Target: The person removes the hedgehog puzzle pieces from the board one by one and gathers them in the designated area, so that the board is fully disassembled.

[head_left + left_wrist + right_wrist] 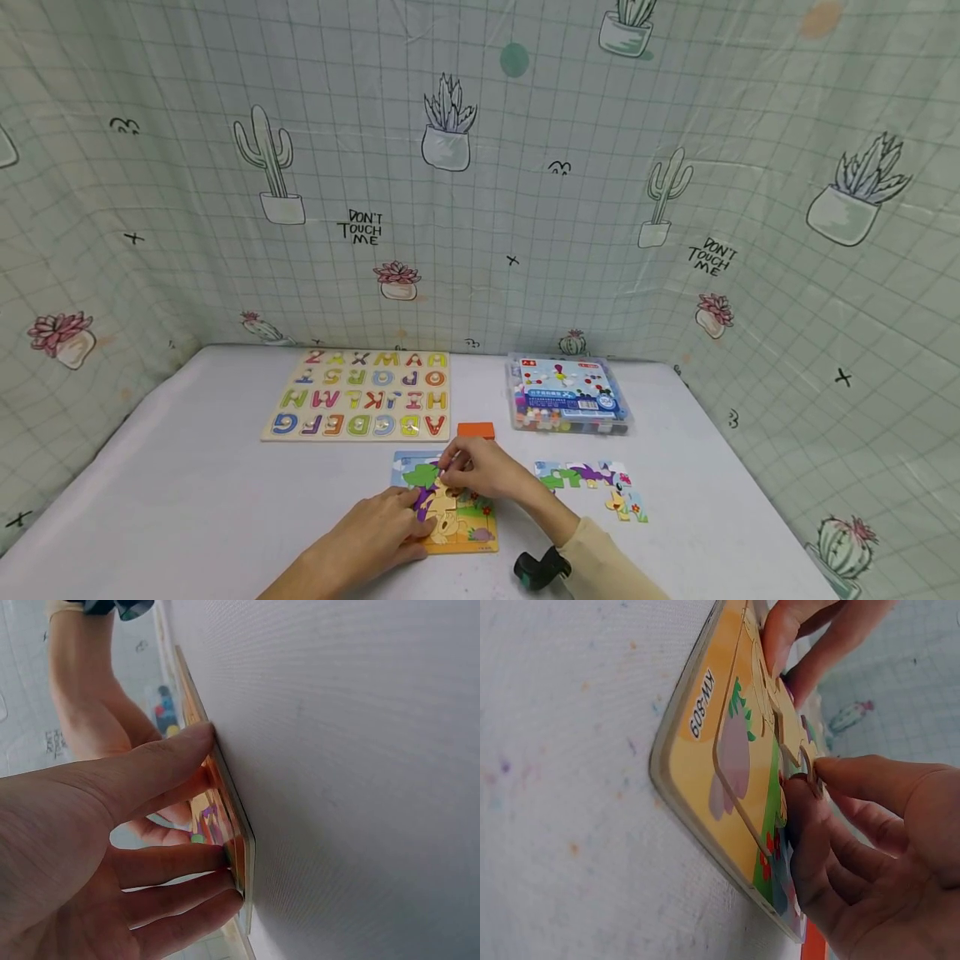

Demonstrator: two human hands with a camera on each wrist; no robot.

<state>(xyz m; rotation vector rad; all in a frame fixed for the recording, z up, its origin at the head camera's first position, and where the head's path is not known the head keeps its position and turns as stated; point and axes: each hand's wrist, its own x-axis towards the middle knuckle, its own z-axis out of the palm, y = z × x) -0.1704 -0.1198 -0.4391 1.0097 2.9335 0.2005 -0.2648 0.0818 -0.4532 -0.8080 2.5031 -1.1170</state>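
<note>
A wooden picture puzzle board (461, 548) with a purple, green and tan picture lies on the table in front of me. My left hand (378, 525) rests on its left side; the left wrist view shows the thumb at the near edge and nearly straight fingers touching the board. Above the picture's upper middle, my right hand (487, 468) pinches a small puzzle piece (811, 769) between thumb and index finger. In the right wrist view the piece is tilted close over the board, partly covered by the fingertips. Whether it touches the board, I cannot tell.
More puzzle pieces (630, 504) lie in a loose group to the right. Behind the board sits an orange block (476, 430). A letter board (352, 383) lies at the back left, a clear lidded box (570, 396) at the back right. Patterned cloth (480, 208) hangs behind.
</note>
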